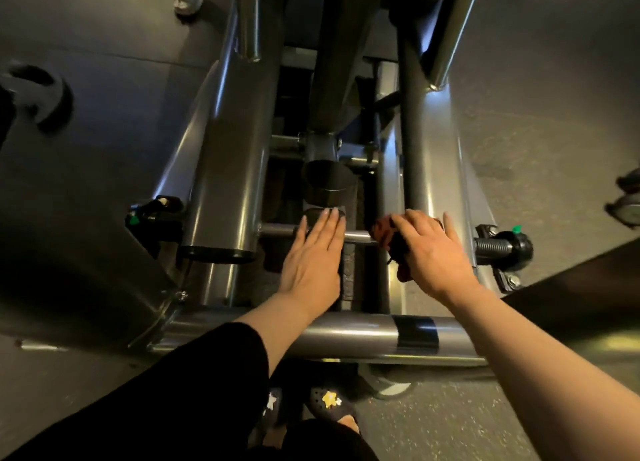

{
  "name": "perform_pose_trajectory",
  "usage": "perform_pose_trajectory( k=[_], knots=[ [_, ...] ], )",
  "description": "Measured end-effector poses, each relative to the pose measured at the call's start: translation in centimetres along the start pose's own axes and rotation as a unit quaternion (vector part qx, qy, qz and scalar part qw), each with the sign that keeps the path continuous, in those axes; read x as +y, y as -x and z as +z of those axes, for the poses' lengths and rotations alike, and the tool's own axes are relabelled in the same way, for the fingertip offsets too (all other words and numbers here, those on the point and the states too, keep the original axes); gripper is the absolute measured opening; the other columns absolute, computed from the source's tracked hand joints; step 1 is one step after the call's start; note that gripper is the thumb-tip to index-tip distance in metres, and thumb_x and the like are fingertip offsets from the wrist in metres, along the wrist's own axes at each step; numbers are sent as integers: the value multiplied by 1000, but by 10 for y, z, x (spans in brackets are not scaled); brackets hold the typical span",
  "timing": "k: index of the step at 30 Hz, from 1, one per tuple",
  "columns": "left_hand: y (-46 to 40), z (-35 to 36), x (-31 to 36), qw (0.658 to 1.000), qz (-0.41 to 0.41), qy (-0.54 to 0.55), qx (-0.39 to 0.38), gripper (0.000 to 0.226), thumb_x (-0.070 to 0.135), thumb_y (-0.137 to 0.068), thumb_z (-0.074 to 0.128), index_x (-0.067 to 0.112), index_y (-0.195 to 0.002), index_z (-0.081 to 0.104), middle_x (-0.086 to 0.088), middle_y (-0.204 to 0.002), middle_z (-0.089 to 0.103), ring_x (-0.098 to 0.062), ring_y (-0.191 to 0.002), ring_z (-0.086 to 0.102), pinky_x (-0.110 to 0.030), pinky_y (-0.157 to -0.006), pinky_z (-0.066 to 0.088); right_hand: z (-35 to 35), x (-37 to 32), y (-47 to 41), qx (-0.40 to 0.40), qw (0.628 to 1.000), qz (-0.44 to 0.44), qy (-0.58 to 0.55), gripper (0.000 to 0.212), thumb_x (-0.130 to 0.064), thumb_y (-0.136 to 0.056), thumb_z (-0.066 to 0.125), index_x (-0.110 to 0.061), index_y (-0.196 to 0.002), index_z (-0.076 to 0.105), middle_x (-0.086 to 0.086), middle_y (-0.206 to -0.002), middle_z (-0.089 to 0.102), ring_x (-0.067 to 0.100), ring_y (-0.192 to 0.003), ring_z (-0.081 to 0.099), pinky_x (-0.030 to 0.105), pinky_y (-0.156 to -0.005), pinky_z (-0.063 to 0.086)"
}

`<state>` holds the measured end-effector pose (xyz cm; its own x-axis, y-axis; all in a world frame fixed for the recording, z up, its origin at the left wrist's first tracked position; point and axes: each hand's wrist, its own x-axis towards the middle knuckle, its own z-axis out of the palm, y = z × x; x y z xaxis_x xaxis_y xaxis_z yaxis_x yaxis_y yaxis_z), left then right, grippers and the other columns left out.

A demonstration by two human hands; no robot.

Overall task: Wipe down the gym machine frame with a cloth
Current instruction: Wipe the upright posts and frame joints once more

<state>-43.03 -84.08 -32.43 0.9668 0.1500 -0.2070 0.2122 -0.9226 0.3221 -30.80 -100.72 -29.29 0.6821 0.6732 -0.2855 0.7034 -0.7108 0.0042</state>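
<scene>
**Cloth on the thin crossbar, low in the machine**

The person leans over the gym machine frame, both arms reaching down past the near horizontal tube. The right hand grips a dark reddish cloth, bunched under the palm and pressed against the right end of a thin chrome crossbar. The left hand lies flat and open, fingers straight, across the same bar further left, holding nothing.

The cloth looks soft and light, and it should wrap readily round so narrow a bar; a wad kept under the palm seems the surest hold, since loose corners could snag on the brackets nearby. The painted tubes look smooth and hard, probably slick under a sliding cloth. The frame is heavy and fixed, so I judge it will take firm pressure. A threaded knob juts out just right of the working hand.
</scene>
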Motion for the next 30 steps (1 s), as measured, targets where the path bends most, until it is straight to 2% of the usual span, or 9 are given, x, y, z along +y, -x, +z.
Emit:
perform_pose_trajectory(
  k=[2, 3, 7, 9, 16, 19, 24, 26, 30],
  knots=[
    [-12, 5, 10, 998, -26, -25, -46, 86, 20, -93, 52, 12, -153, -9, -7, -161, -17, -19, -147, -18, -46, -120, -8, 3, 8, -1, -54, 998, -9, 25, 73, -24, -94, 56, -24, -154, 15, 4, -161, 18, 22, -150, 5, 56, -117, -8],
    [-14, 8, 13, 997, -36, -37, -56, 90, 22, -92, 54, 11, -153, -11, -8, -160, -20, -21, -147, -19, -47, -121, -7, 3, 6, -7, -66, 997, -15, 29, 70, -25, -95, 54, -24, -154, 17, 3, -160, 21, 21, -150, 5, 56, -116, -10],
    [-11, 11, 17, 995, -50, -61, -58, 99, 22, -89, 59, 9, -151, -16, -11, -158, -24, -25, -146, -22, -49, -121, -3, 3, 0, -37, -90, 993, -41, 58, 42, -26, -91, 57, -21, -130, 44, 1, -132, 53, 22, -135, 38, 54, -117, -6],
    [-11, 9, 18, 995, -51, -61, -68, 101, 22, -88, 60, 9, -150, -18, -12, -158, -25, -25, -145, -23, -49, -121, -5, 3, 0, -43, -94, 992, -44, 69, 35, -27, -90, 59, -21, -123, 48, -1, -121, 58, 22, -126, 47, 53, -118, -4],
    [-11, 6, 20, 993, -70, -60, -79, 103, 19, -86, 62, 9, -150, -19, -12, -158, -25, -25, -145, -24, -48, -120, -9, 24, -31, -16, 17, 994, 33, 103, 75, -17, -85, 64, -5, -147, 24, 12, -131, 51, 29, -130, 42, 46, -122, 7],
    [-11, 5, 21, 992, -65, -62, -87, 103, 19, -87, 61, 8, -149, -20, -12, -158, -26, -26, -145, -24, -49, -120, -9, 20, -24, -20, -5, 993, 14, 116, 75, -17, -87, 61, -4, -149, 21, 11, -132, 50, 29, -131, 41, 46, -122, 3],
    [-13, 3, 23, 990, -71, -72, -103, 103, 19, -87, 61, 8, -150, -20, -12, -157, -27, -26, -145, -24, -48, -119, -10, 12, -15, -37, -58, 992, -26, 111, 51, -19, -87, 61, -12, -134, 42, 5, -120, 58, 25, -122, 50, 45, -122, 4],
    [-14, 0, 24, 988, -75, -72, -111, 103, 21, -87, 61, 8, -150, -20, -13, -157, -26, -26, -145, -24, -48, -120, -9, 14, -17, -38, -45, 993, -17, 107, 46, -20, -87, 62, -14, -129, 45, 4, -118, 59, 25, -119, 51, 45, -122, 5],
    [-14, -5, 26, 988, -81, -52, -118, 100, 21, -89, 60, 8, -151, -17, -12, -158, -24, -25, -146, -23, -48, -121, -5, 25, -25, -24, 6, 997, 28, 66, 68, -16, -85, 63, -7, -144, 30, 10, -132, 52, 28, -130, 43, 43, -122, 6]
  ],
)
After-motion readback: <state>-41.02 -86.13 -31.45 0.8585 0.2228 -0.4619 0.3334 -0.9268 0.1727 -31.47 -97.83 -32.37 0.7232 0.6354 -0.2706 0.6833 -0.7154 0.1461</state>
